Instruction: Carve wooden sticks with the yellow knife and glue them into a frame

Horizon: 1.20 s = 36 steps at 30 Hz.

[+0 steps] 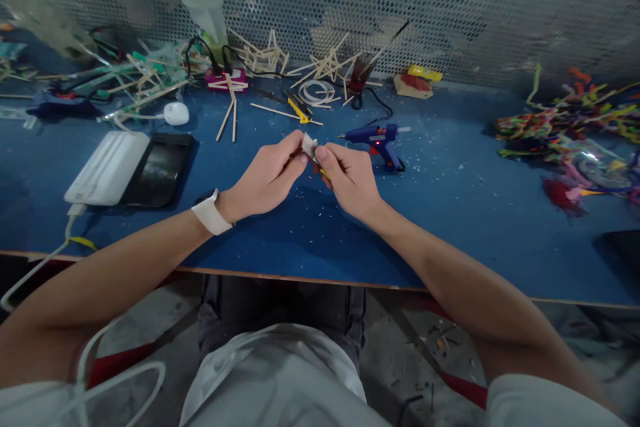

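Note:
My left hand [267, 177] and my right hand [354, 181] meet above the middle of the blue table, each closed in a pinch. Between their fingertips is a small flat pale-grey piece [309, 144], whose exact kind I cannot make out. Something yellow [325, 174] peeks out under my right fingers, mostly hidden. Just right of my right hand lies a blue glue gun [374, 137] with a small red light showing. Beyond my fingertips rests a yellow utility knife [299, 109], beside thin wooden sticks [270, 110].
Left of my hands sit a white power bank [107, 167] and a black phone [159, 170]. Along the back mesh stand stick frames [327, 67], a plastic cup [206, 13] and a pink power strip [227, 80]. Colourful fuzzy stems [555, 117] heap up at right.

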Each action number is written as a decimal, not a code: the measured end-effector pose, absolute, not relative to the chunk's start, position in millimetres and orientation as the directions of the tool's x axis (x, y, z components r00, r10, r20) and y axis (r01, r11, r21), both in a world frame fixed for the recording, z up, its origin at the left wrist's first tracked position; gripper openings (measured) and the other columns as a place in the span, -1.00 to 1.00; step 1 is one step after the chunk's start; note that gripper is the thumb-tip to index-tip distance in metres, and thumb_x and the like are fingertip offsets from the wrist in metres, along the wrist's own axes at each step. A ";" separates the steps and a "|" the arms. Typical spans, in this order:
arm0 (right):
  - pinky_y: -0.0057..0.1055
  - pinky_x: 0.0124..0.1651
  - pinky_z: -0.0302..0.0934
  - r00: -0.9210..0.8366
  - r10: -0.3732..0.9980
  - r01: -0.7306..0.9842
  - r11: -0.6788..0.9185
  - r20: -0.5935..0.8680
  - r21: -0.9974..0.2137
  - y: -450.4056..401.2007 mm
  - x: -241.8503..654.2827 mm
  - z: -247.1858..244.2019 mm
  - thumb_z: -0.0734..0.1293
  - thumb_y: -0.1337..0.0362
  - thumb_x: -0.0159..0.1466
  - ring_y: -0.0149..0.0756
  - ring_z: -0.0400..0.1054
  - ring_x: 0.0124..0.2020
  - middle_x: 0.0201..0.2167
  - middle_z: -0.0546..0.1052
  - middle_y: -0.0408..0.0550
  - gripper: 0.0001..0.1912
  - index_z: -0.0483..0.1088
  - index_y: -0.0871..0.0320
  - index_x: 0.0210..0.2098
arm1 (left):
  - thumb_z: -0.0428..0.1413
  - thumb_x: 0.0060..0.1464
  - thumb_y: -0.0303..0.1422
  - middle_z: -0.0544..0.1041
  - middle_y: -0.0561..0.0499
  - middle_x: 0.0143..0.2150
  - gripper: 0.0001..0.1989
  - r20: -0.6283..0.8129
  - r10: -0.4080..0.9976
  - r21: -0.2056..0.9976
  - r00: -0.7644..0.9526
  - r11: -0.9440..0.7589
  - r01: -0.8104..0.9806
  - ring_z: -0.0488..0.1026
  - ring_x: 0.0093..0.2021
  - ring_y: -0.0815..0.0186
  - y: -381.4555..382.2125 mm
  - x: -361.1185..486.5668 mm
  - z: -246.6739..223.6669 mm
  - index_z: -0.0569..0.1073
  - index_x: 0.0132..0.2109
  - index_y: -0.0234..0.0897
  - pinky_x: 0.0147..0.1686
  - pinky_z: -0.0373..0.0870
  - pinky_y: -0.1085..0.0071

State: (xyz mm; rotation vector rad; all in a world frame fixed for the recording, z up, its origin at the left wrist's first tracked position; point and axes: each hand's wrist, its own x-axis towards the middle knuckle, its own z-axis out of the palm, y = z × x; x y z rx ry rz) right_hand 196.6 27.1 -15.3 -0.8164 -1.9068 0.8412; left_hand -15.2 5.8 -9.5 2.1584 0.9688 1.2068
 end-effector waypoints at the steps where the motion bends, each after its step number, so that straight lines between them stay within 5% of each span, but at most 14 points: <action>1: -0.27 -0.32 0.08 -0.403 0.796 0.209 0.560 0.451 -0.802 27.4 196.8 -15.3 0.23 -0.31 0.65 -0.35 0.26 -0.50 -0.54 0.44 -0.18 -0.29 0.44 0.09 -0.38 | 0.00 0.67 -0.12 0.43 0.09 -0.40 -0.69 0.531 0.761 0.681 0.372 -0.645 0.348 0.37 -0.45 0.31 5.7 -15.4 -8.7 0.31 -0.13 -0.13 -0.39 0.30 0.27; 11: -0.28 -0.32 0.08 -0.410 0.770 0.207 0.601 0.489 -0.772 29.5 197.8 -16.9 0.22 -0.31 0.65 -0.38 0.28 -0.50 -0.51 0.47 -0.17 -0.29 0.44 0.10 -0.39 | 0.00 0.60 -0.32 0.44 0.13 -0.36 -0.87 0.534 0.727 0.598 0.432 -0.686 0.415 0.39 -0.44 0.36 4.4 -15.6 -4.4 0.28 -0.06 -0.16 -0.35 0.30 0.35; 36: -0.30 -0.37 0.04 -0.464 0.799 0.211 0.518 0.382 -0.829 34.2 201.8 -9.3 0.27 -0.44 0.55 -0.38 0.21 -0.53 -0.59 0.40 -0.19 -0.21 0.53 0.12 -0.40 | -0.11 0.70 0.02 0.54 0.03 -0.32 -0.61 0.492 0.729 0.586 0.477 -0.682 0.439 0.41 -0.48 0.32 14.1 -24.0 -11.8 0.31 -0.05 -0.15 -0.41 0.27 0.31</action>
